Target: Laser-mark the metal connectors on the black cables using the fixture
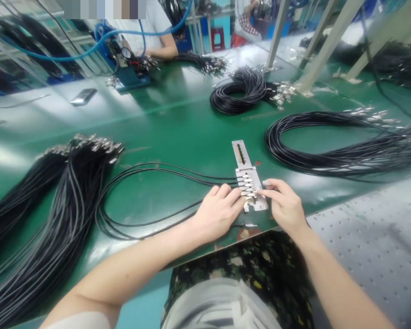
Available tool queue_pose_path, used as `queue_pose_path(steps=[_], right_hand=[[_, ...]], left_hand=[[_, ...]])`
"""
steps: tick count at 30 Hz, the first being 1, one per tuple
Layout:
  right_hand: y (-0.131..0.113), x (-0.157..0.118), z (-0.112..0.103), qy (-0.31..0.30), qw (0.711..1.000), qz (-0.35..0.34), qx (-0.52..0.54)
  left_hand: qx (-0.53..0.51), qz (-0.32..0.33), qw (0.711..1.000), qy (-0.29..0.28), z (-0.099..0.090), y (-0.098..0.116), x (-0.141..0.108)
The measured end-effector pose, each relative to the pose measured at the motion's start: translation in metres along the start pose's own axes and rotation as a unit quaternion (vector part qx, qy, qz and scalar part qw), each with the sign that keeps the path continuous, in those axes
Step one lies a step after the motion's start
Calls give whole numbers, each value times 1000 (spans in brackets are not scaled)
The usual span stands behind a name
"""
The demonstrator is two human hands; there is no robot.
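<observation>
A small metal fixture [252, 201] lies near the table's front edge, its slotted upper plate [241, 154] folded out away from me. Several silver cable connectors [247, 179] sit side by side across it. Black cables [171, 171] run from them to the left and loop back. My left hand [214, 212] bends over the fixture's left side, fingers closed on a cable at its connector. From the right, my right hand [287, 205] has its fingertips drawn together at the silver end of a connector; the exact grip is too small to see.
A thick cable bundle [71, 192] lies at left, with coiled cables [239, 91] at the back and a looped bundle [294, 155] at right. A bench press [126, 68] stands at the far side near another person [157, 27]. Metal posts [329, 50] rise at back right.
</observation>
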State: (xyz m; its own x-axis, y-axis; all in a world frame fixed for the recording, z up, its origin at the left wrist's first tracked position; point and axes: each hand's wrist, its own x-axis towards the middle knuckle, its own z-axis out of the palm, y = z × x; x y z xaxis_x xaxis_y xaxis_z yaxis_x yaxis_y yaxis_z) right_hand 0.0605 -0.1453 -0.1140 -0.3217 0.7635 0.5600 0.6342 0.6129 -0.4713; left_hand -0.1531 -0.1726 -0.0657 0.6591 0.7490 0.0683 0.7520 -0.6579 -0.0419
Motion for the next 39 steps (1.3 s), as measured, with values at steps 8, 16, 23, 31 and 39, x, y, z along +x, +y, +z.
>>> queue_pose_path(steps=[8, 16, 23, 31, 39], right_hand=[[-4, -17, -5, 62, 997, 41, 23], [-5, -16, -3, -7, 1000, 11, -26], [-4, -18, -7, -19, 1000, 0, 7], [-6, -16, -8, -33, 999, -9, 8], [-8, -14, -7, -54, 998, -26, -31]], left_hand=[[-90, -9, 996, 17, 17, 5, -33], [-37, -106, 993, -31, 14, -3, -5], [-20, -41, 998, 49, 24, 2, -4], [-20, -35, 998, 47, 25, 2, 2], [-48, 12, 998, 31, 27, -1, 1]])
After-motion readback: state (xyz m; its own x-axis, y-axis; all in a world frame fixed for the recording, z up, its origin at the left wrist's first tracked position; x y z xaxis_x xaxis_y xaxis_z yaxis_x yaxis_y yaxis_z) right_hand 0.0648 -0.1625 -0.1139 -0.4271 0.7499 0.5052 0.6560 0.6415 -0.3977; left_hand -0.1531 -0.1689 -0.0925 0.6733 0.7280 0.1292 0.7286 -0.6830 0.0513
